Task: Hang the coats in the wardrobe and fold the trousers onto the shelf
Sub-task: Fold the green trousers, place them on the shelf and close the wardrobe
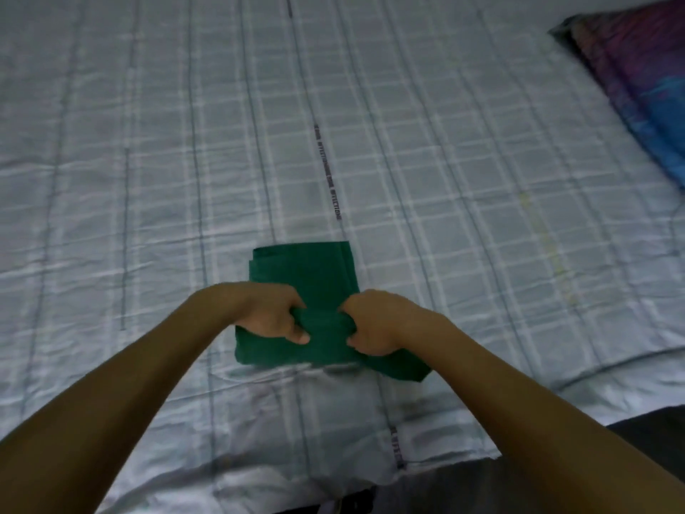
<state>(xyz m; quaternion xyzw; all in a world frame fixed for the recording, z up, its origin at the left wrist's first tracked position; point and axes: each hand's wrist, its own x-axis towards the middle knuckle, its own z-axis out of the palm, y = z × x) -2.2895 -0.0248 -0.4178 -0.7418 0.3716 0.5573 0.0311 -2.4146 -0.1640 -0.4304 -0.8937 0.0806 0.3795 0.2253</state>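
Trousers (304,276), green and folded small, are lying on the checked bed sheet (148,142) in the lower middle of the frame. The left hand (272,313) and the right hand (374,324) are both gripping the near fold with curled fingers. Dark writing (328,172) is running up the sheet above them, too blurry to read.
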